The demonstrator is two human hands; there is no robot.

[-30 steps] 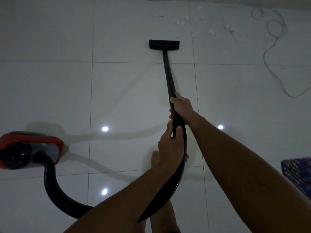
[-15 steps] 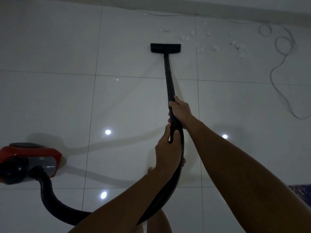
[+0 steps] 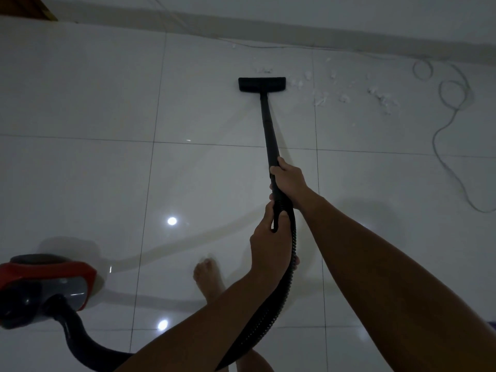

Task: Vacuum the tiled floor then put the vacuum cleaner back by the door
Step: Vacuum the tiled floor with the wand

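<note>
A black vacuum wand (image 3: pixel 268 130) runs from my hands out to a flat black floor head (image 3: pixel 262 84) resting on the glossy white tiled floor (image 3: pixel 94 178). My right hand (image 3: pixel 290 181) grips the wand higher up. My left hand (image 3: pixel 269 242) grips the curved handle where the ribbed black hose (image 3: pixel 279 296) begins. The hose loops down and left to the red and black vacuum body (image 3: pixel 45 285) at the lower left. White fluff scraps (image 3: pixel 346 95) lie just right of and beyond the floor head.
A thin pale power cord (image 3: pixel 453 103) coils across the tiles at the far right and along the wall base (image 3: pixel 295 25). My bare foot (image 3: pixel 208 277) stands on the floor below my hands. A wooden corner (image 3: pixel 26 6) shows top left.
The view has tilted up, showing more of the wall base. The floor head has slid a little forward toward the fluff. A bare foot has come into view; both hands keep their grip.
</note>
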